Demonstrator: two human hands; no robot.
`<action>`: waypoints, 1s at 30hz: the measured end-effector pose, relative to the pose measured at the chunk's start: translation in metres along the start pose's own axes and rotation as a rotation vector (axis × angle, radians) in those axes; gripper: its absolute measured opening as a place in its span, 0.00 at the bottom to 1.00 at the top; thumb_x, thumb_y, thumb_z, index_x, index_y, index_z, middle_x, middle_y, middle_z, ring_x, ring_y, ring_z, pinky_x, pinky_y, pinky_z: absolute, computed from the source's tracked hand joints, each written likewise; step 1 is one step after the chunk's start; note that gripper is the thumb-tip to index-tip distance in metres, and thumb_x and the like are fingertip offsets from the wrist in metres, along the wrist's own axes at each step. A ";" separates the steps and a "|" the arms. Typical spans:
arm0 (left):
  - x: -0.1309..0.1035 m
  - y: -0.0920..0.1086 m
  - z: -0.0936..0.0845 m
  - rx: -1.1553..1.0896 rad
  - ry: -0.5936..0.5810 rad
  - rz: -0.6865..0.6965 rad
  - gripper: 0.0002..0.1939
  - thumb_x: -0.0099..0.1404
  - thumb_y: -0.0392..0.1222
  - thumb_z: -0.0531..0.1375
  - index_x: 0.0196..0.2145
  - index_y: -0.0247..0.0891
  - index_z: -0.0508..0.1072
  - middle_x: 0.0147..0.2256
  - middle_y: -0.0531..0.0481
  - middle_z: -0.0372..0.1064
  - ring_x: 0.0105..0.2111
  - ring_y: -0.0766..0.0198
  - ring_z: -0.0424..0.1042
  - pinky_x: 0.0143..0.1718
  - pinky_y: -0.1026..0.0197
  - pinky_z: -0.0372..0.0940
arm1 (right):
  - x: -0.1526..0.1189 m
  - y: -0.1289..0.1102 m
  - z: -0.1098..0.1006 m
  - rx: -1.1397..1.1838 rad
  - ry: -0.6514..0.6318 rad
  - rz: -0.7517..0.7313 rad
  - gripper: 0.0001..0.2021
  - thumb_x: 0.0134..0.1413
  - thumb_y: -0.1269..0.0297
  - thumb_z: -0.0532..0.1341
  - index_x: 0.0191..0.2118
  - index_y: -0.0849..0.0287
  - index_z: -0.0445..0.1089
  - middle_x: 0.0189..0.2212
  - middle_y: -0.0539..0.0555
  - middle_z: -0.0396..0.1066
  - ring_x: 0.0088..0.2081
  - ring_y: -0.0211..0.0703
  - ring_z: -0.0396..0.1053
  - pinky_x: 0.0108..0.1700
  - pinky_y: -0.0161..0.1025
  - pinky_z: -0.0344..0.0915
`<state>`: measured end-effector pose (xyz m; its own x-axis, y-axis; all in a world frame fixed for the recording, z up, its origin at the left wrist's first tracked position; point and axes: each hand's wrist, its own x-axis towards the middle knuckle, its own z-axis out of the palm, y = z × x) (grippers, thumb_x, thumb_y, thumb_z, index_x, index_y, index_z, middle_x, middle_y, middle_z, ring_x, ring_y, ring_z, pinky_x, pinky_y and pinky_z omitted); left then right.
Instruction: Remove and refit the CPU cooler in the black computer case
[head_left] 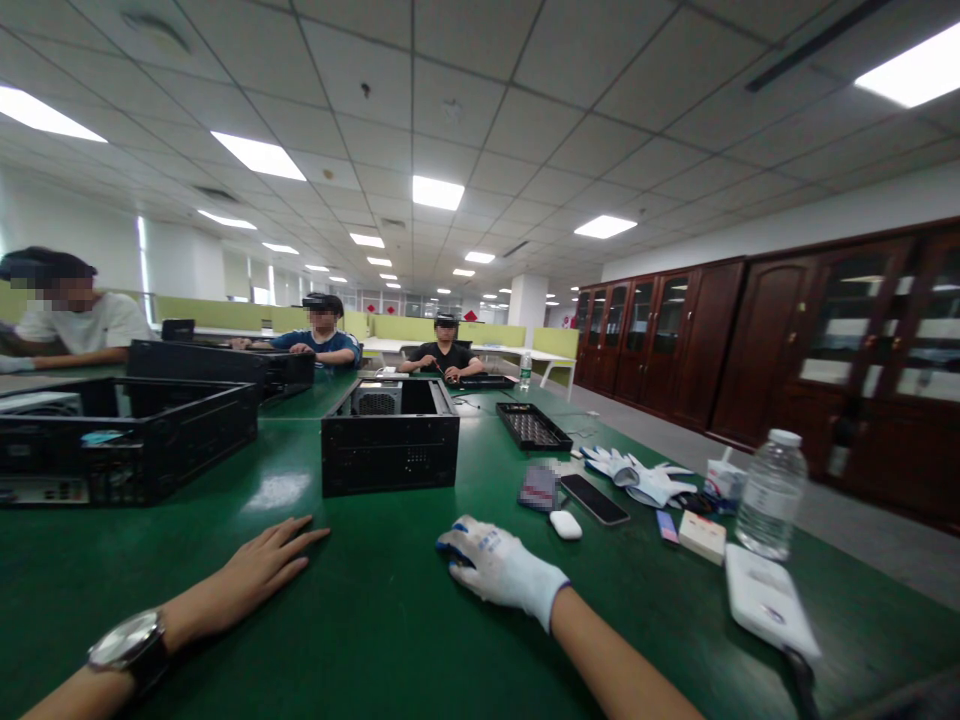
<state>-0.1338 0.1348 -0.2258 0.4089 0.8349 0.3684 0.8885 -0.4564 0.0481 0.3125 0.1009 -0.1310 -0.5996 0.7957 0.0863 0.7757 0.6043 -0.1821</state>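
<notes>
And here the table (360,620) is seen well loaded: to the left a larger open chassis (202,440) is parked, and on the right a phone (595,498), a small white case (565,525) and a pair of white gloves (660,485) are strung out. Farther right a clear bottle (772,500) is stood upright, just beside a small box (703,537). Across the table, a person (446,350) is partly screened by the black computer case (390,450), which is set straight ahead, beyond and between the two hands, touched by neither.

Its broad, dark wall is turned towards the hands; the sides are seen running away, but the long axis cannot be judged for the foreshortening. The top is left open, and inside, towards the left, a metal power supply (377,400) is shown. To the right of it a shallow black tray (534,428) is laid at a slant, its floor patterned.

Now the hands: the left hand (262,565) is laid palm down, its grip open, fingers spread. The gloved right hand (491,560) is rested with fingers bent; the state of its grip cannot be told, the palm being hidden.
</notes>
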 end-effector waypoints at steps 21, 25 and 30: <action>-0.001 -0.001 -0.001 -0.057 -0.029 -0.007 0.27 0.80 0.59 0.46 0.72 0.59 0.59 0.71 0.50 0.60 0.66 0.43 0.67 0.63 0.42 0.68 | -0.004 -0.008 -0.007 0.002 -0.023 0.004 0.26 0.67 0.54 0.57 0.67 0.52 0.68 0.62 0.62 0.69 0.60 0.61 0.71 0.60 0.53 0.70; -0.001 0.001 -0.002 -0.060 -0.013 0.005 0.26 0.80 0.59 0.47 0.71 0.59 0.60 0.70 0.50 0.62 0.65 0.43 0.68 0.63 0.42 0.68 | -0.004 -0.006 -0.006 0.011 -0.012 -0.007 0.25 0.67 0.53 0.57 0.67 0.50 0.68 0.62 0.61 0.69 0.59 0.59 0.71 0.59 0.52 0.70; 0.000 0.002 -0.002 -0.081 -0.074 -0.048 0.26 0.80 0.59 0.46 0.72 0.60 0.58 0.73 0.50 0.56 0.69 0.43 0.63 0.65 0.39 0.66 | -0.003 -0.003 -0.001 0.016 0.001 -0.005 0.25 0.67 0.54 0.58 0.67 0.50 0.68 0.63 0.61 0.68 0.61 0.60 0.70 0.61 0.52 0.68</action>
<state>-0.1322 0.1326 -0.2237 0.3829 0.8757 0.2942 0.8890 -0.4359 0.1404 0.3122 0.0964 -0.1293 -0.6031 0.7928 0.0880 0.7695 0.6073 -0.1976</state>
